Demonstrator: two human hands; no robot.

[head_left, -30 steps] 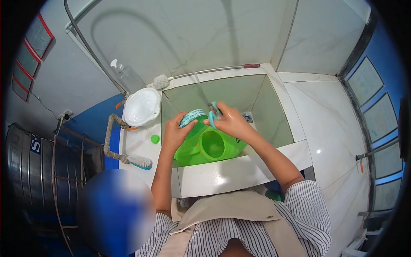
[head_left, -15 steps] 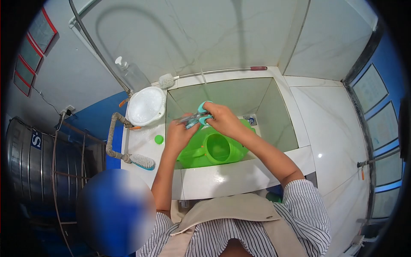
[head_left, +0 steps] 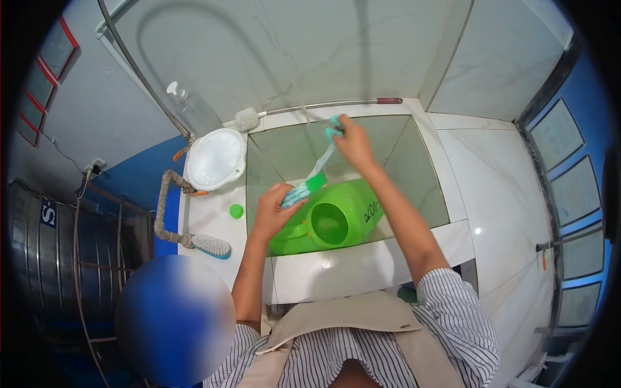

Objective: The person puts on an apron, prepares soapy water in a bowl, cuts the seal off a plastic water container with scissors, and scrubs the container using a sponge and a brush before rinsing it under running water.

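Over the basin, my left hand (head_left: 275, 208) is closed around a small packet (head_left: 296, 194) with white and teal stripes. A bright green block (head_left: 315, 182) shows at the packet's upper end; I cannot make out what it is. My right hand (head_left: 354, 143), higher and to the right, grips the teal handles of scissors (head_left: 334, 127), whose blades point left. A pale, clear-looking strip (head_left: 325, 156) runs between the packet and my right hand. Below both hands a large green plastic container (head_left: 352, 194) lies on its side in the basin, its round mouth facing me.
A white bowl (head_left: 223, 187) of suds, a green cap (head_left: 236, 211) and a scrub brush (head_left: 212, 246) rest on the left ledge. A long-handled brush (head_left: 323, 105) lies along the back rim. A pump bottle (head_left: 194, 107) stands behind the bowl.
My hands have moved apart: the right one went up and right with the scissors, the left slightly down. The green block and the pale strip now show above the packet.
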